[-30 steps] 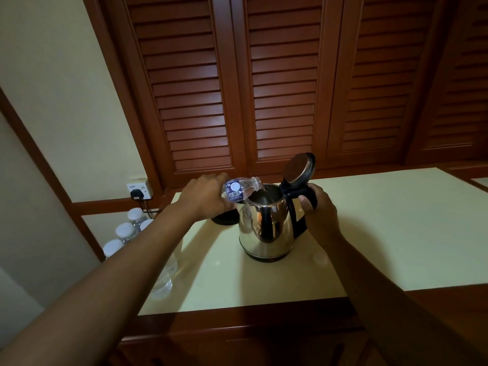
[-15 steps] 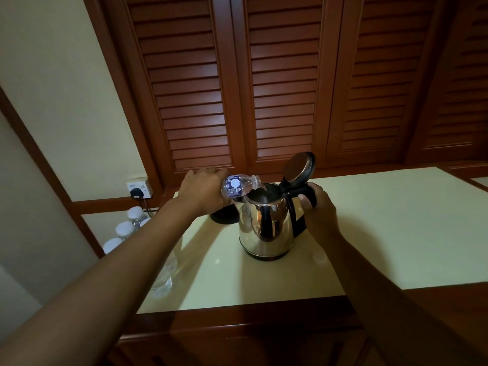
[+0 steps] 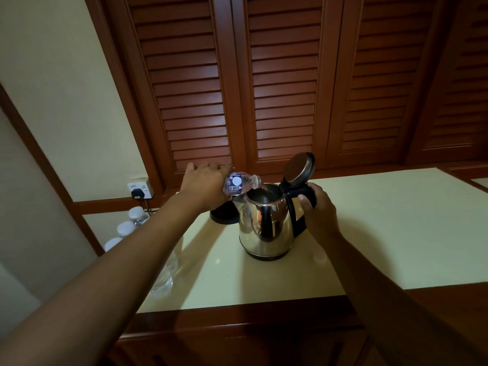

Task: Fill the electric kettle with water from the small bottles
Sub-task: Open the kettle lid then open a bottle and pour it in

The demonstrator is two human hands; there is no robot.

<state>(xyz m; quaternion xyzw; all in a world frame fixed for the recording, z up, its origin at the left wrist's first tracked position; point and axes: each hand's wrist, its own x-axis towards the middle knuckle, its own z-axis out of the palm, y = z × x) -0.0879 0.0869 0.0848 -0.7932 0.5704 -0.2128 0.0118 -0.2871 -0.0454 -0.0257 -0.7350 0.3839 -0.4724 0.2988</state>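
Observation:
A shiny steel electric kettle (image 3: 265, 228) stands on the pale counter (image 3: 396, 233), its round lid (image 3: 299, 169) flipped up. My right hand (image 3: 317, 207) grips the kettle's black handle. My left hand (image 3: 204, 184) holds a small clear water bottle (image 3: 240, 183) tipped on its side, its open neck over the kettle's mouth. Several capped small bottles (image 3: 125, 227) stand at the counter's left end, partly hidden by my left forearm.
The black kettle base (image 3: 224, 213) sits just left of the kettle, behind my left wrist. A wall socket with a black plug (image 3: 140, 191) is at the left. Louvred wooden doors (image 3: 277, 88) rise behind the counter. A clear bottle (image 3: 163, 276) shows under my forearm.
My left hand has lifted the bottle's bottom end higher, so the bottle tilts more steeply into the kettle. The kettle and my right hand have stayed put.

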